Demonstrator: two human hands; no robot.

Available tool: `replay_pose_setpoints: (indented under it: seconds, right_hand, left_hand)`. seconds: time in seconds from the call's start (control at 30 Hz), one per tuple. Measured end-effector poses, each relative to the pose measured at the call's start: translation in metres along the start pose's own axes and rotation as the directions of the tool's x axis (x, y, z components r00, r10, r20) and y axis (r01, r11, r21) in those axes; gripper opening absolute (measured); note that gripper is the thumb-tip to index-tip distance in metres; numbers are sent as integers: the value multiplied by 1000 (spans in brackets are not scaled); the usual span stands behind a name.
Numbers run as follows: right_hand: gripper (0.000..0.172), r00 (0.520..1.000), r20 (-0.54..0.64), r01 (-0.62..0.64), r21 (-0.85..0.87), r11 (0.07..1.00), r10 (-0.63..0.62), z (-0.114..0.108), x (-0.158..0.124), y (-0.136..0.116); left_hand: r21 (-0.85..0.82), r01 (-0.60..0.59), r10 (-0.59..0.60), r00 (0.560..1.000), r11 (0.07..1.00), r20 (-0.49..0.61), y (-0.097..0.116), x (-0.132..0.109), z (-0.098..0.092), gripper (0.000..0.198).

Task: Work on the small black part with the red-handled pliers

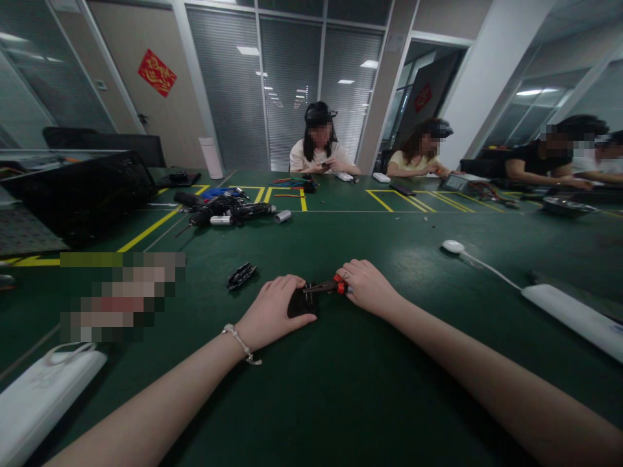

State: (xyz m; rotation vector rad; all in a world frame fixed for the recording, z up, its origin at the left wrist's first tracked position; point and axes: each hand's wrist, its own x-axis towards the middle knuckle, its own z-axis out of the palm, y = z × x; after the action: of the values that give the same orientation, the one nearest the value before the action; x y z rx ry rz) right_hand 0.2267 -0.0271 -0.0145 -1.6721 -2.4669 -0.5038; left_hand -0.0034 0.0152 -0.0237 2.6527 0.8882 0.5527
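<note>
My left hand, with a bracelet at the wrist, is wrapped around a small black part on the green table. Its exact kind I cannot make out. Red-handled pliers are gripped in my right hand. Their long, narrow jaws point left and meet the right side of the black part, between the thumb and fingers of my left hand. A dark metal-and-plastic piece lies apart, just beyond my left hand.
A heap of black tools and cables lies beyond, with a black case at far left. White power banks flank my arms. A white mouse-like object sits right. Several people work across the table.
</note>
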Motion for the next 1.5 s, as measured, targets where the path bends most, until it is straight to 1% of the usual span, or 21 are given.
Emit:
replay_pose_setpoints:
  seconds: [0.83, 1.0, 1.2, 1.5]
  right_hand:
    - [28, 1000, 11, 15, 1, 1000, -15, 0, 0, 1]
    - [27, 1000, -2, -3, -2, 1000, 3, 1, 0, 0]
    - [28, 1000, 8, 18, 2, 1000, -18, 2, 0, 1]
    - [26, 1000, 12, 9, -8, 1000, -9, 2, 1, 1]
  left_hand:
    - [3, -12, 12, 1000, 1000, 0, 0, -1, -1, 51]
    - [-1, -7, 7, 1000, 1000, 3, 1, -1, -2, 52]
    - [-5, -3, 3, 1000, 1000, 1, 2, 0, -2, 51]
    - [-6, -1, 1, 1000, 1000, 6, 2, -1, -2, 51]
